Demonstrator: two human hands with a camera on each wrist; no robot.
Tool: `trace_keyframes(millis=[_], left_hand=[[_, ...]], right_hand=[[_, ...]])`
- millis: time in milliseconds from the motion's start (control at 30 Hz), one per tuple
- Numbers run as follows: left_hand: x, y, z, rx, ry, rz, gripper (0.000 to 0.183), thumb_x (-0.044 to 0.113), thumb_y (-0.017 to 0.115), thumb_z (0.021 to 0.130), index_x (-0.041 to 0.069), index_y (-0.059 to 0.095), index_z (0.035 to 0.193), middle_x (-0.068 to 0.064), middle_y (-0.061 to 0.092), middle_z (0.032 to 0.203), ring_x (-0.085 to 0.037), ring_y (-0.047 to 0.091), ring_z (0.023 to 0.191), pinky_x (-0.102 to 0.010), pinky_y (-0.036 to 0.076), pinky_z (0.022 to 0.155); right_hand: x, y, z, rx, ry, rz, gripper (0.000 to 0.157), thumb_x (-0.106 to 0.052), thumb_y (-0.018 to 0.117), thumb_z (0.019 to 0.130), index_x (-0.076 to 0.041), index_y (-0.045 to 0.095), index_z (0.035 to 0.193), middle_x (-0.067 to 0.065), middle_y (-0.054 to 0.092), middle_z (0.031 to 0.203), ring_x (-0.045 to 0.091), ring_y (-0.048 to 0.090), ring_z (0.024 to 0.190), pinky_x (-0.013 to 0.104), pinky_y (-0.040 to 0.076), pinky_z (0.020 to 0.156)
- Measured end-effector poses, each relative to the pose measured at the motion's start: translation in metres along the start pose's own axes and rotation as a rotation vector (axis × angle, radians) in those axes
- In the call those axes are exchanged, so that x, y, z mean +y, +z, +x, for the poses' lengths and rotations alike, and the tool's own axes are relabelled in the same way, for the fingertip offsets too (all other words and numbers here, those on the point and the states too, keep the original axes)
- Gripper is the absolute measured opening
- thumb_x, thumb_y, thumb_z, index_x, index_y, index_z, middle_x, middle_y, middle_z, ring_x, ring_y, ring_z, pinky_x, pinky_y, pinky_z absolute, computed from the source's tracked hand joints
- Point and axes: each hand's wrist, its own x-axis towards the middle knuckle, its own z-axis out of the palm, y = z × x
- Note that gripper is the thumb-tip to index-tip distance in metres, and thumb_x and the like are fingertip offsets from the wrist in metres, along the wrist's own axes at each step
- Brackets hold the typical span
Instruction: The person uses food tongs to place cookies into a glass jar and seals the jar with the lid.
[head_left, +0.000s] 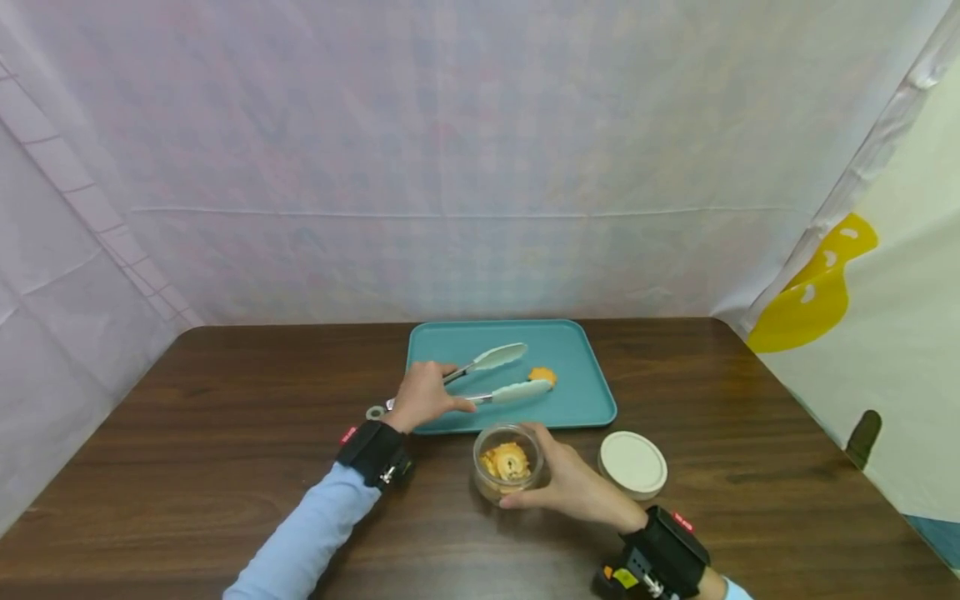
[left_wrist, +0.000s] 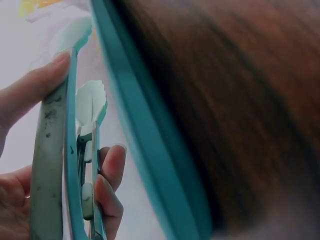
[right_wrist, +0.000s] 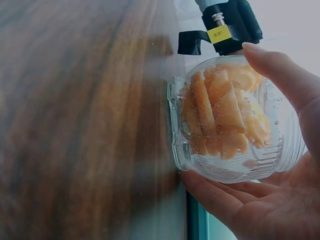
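My left hand (head_left: pixel 424 397) grips a pair of tongs (head_left: pixel 501 357) with pale green scalloped tips, over the left part of a teal tray (head_left: pixel 573 343). The tong arms are spread apart. On the tray lies one golden cookie (head_left: pixel 543 374), right by the nearer tip. Around a clear glass jar (right_wrist: pixel 280 125), my right hand (head_left: pixel 567 478) curls thumb and fingers from the right side. The jar stands upright and uncovered on the table in front of the tray. Several cookies (right_wrist: pixel 220 110) are inside it, the top one showing a swirled face (head_left: pixel 512 461).
A round white lid (head_left: pixel 634 462) lies on the brown wooden table (head_left: pixel 247 450), to the right of the jar. White cloth (head_left: pixel 450 167) hangs behind the table. At the right, a yellow cut-out shape (head_left: pixel 813 292) is on the side cloth.
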Motion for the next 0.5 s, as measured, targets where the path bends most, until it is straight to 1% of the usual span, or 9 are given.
trace_keyframes(millis=[33, 67, 133, 267, 333, 433, 500], left_hand=[[0.0002, 0.0012, 0.0006, 0.002, -0.001, 0.005, 0.068, 0.036, 0.082, 0.057, -0.003, 0.062, 0.109, -0.018, 0.066, 0.094, -0.012, 0.048, 0.061, -0.025, 0.041, 0.057], [0.0006, 0.0022, 0.0009, 0.002, -0.007, 0.009, 0.068, 0.036, 0.082, 0.056, -0.003, 0.062, 0.109, -0.019, 0.065, 0.097, -0.012, 0.051, 0.062, -0.025, 0.044, 0.058], [0.0015, 0.004, 0.0019, 0.001, -0.013, 0.018, 0.069, 0.036, 0.083, 0.056, -0.003, 0.062, 0.109, -0.02, 0.065, 0.096, -0.014, 0.055, 0.063, -0.028, 0.047, 0.061], [0.0043, 0.0072, 0.0042, -0.004, -0.023, 0.035, 0.07, 0.037, 0.083, 0.055, -0.003, 0.062, 0.109, -0.019, 0.066, 0.094, -0.015, 0.057, 0.061, -0.028, 0.047, 0.06], [0.0056, 0.0087, 0.0055, -0.001, -0.027, 0.05, 0.069, 0.038, 0.083, 0.054, -0.002, 0.063, 0.107, -0.017, 0.066, 0.092, -0.012, 0.054, 0.06, -0.026, 0.045, 0.056], [0.0078, 0.0104, 0.0074, -0.007, -0.044, 0.054, 0.066, 0.038, 0.084, 0.053, 0.0, 0.065, 0.104, -0.012, 0.067, 0.081, -0.01, 0.045, 0.055, -0.022, 0.038, 0.049], [0.0092, 0.0108, 0.0083, -0.012, -0.056, 0.047, 0.066, 0.038, 0.084, 0.053, 0.001, 0.066, 0.103, -0.01, 0.067, 0.077, -0.009, 0.039, 0.052, -0.021, 0.032, 0.046]], right_hand=[[0.0001, 0.0, 0.0002, -0.001, 0.0, 0.0, 0.079, -0.041, 0.074, 0.069, -0.011, 0.032, 0.129, 0.015, 0.047, 0.126, 0.03, 0.047, 0.112, 0.048, 0.039, 0.087], [0.0002, 0.0, 0.0002, -0.003, 0.001, 0.002, 0.079, -0.041, 0.074, 0.069, -0.011, 0.032, 0.129, 0.015, 0.047, 0.126, 0.03, 0.047, 0.112, 0.048, 0.039, 0.087], [0.0002, -0.0003, 0.0, -0.005, 0.001, 0.006, 0.079, -0.04, 0.074, 0.069, -0.011, 0.032, 0.129, 0.015, 0.047, 0.126, 0.03, 0.047, 0.112, 0.048, 0.039, 0.086], [-0.0001, -0.0011, -0.0005, -0.005, 0.003, 0.01, 0.079, -0.039, 0.074, 0.07, -0.01, 0.032, 0.13, 0.016, 0.046, 0.126, 0.031, 0.047, 0.112, 0.048, 0.04, 0.086], [-0.0003, -0.0011, -0.0005, -0.006, 0.003, 0.009, 0.079, -0.038, 0.074, 0.07, -0.01, 0.032, 0.13, 0.016, 0.046, 0.126, 0.031, 0.047, 0.112, 0.048, 0.04, 0.086], [-0.0006, -0.0011, -0.0007, -0.01, 0.005, 0.012, 0.08, -0.038, 0.074, 0.07, -0.009, 0.031, 0.131, 0.016, 0.046, 0.127, 0.032, 0.047, 0.112, 0.048, 0.04, 0.086], [-0.0007, -0.0011, -0.0007, -0.013, 0.008, 0.015, 0.08, -0.038, 0.074, 0.07, -0.009, 0.031, 0.131, 0.017, 0.045, 0.127, 0.032, 0.047, 0.112, 0.048, 0.04, 0.086]])
